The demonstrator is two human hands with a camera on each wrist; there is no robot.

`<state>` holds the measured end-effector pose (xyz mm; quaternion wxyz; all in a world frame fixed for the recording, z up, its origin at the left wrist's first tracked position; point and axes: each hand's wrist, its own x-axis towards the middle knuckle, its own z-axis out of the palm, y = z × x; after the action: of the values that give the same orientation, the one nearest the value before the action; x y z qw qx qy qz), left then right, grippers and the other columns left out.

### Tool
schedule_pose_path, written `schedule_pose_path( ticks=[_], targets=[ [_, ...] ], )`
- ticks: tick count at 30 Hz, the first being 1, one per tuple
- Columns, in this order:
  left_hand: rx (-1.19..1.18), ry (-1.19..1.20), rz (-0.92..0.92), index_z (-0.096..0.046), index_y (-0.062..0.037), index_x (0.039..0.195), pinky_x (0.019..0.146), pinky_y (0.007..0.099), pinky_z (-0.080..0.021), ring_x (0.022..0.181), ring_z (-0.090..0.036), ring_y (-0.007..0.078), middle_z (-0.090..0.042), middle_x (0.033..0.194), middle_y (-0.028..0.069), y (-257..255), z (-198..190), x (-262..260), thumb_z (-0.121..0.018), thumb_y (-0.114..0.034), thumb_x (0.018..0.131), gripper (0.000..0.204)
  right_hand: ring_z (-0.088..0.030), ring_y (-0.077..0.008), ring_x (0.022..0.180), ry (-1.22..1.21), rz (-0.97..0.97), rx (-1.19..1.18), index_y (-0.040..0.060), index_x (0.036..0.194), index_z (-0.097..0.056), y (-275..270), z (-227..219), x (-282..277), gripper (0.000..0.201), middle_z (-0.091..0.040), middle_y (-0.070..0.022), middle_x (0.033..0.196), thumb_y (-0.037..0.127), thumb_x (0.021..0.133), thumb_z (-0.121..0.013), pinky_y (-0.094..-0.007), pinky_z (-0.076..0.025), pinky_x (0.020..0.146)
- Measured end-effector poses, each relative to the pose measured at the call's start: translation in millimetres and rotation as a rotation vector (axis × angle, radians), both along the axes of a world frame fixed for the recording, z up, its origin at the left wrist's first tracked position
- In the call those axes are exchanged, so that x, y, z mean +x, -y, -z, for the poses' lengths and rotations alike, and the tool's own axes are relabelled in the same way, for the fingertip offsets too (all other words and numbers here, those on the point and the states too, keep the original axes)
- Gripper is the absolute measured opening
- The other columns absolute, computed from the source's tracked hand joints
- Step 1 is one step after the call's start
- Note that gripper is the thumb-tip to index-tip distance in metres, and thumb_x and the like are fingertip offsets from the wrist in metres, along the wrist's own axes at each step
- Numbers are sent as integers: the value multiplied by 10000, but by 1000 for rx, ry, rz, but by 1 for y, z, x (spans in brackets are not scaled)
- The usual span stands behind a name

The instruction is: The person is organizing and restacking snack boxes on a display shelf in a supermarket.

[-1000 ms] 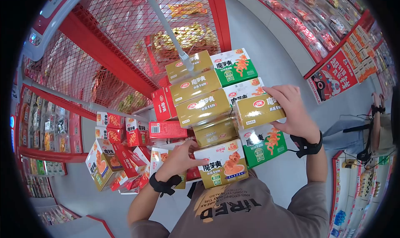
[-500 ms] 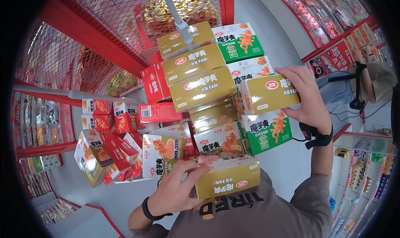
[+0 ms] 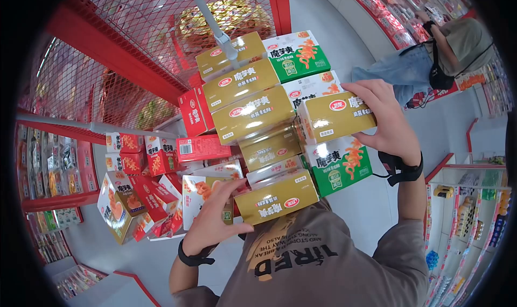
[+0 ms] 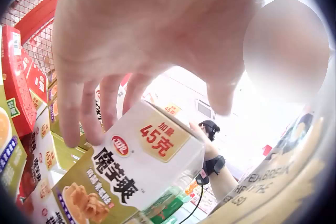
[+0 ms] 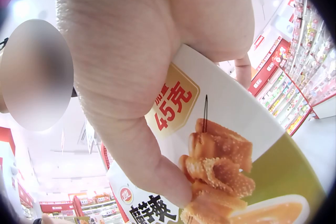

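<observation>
In the head view my right hand (image 3: pixel 390 118) grips the right end of a gold-and-white snack box (image 3: pixel 334 116), held over the green snack boxes. The right wrist view shows the thumb (image 5: pixel 163 174) pressed along its printed face. My left hand (image 3: pixel 215 215) is at the left end of another gold snack box (image 3: pixel 280 199), which lies gold side up at the near end of the stack, against the shirt. The left wrist view shows its fingers (image 4: pixel 107 108) extended at the box's edge, the thumb (image 4: pixel 220 98) standing away from it.
More gold boxes (image 3: pixel 250 113) and green boxes (image 3: pixel 296 57) form rows beyond the hands. Red boxes (image 3: pixel 204 148) and tilted boxes (image 3: pixel 121 205) lie left. A grey pole (image 3: pixel 210 16) crosses above, before a red mesh cage (image 3: pixel 129 27). Another person (image 3: pixel 431 59) stands right.
The near gold box has turned from picture side up to gold side up and moved forward from the torso onto the stack. The left fingers have loosened from it. The right hand keeps its box.
</observation>
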<state>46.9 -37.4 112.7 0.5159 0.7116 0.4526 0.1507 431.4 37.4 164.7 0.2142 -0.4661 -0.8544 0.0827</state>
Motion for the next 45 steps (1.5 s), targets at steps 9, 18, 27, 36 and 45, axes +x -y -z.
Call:
schedule_pose_path(
  ticks=[9,18,27,36,45],
  targets=[
    [-845,277,-469,-436,-41,1389,944,268,-402,1117,-514,143,-540,1242,70,-51,73,27,-627,-315,939,560,-492,-302,1132,-8,-4,4,79,1324,-510,2,1,2,806,-547,-105,1204,69,558,-761,-424,-335,968],
    [-736,433,-404,-357,11,1404,1054,356,-399,1242,-501,220,-517,1362,136,-69,125,55,-654,-203,941,590,-495,-290,1088,-42,-21,40,87,1311,-529,3,6,4,795,-548,-89,1197,94,559,-787,-413,-333,971],
    [-645,479,-441,-301,-19,1415,1047,364,-415,1266,-477,235,-490,1378,147,-65,142,57,-644,-146,943,597,-496,-275,1101,-51,-22,47,93,1312,-529,1,10,6,813,-550,-78,1205,93,543,-793,-400,-332,968],
    [-466,343,-538,-311,-11,1359,983,361,-450,1165,-539,239,-540,1262,180,-51,140,47,-575,-94,973,475,-491,-289,1112,-40,-1,22,109,1320,-520,1,9,5,861,-543,-73,1218,90,511,-811,-414,-339,976],
    [-46,74,-275,-324,4,1366,968,390,-470,1187,-570,336,-560,1244,265,-46,130,25,-629,31,814,631,-482,-302,1193,22,1,33,92,1355,-485,6,1,3,841,-544,-116,1226,86,576,-801,-451,-326,1011]
  ],
)
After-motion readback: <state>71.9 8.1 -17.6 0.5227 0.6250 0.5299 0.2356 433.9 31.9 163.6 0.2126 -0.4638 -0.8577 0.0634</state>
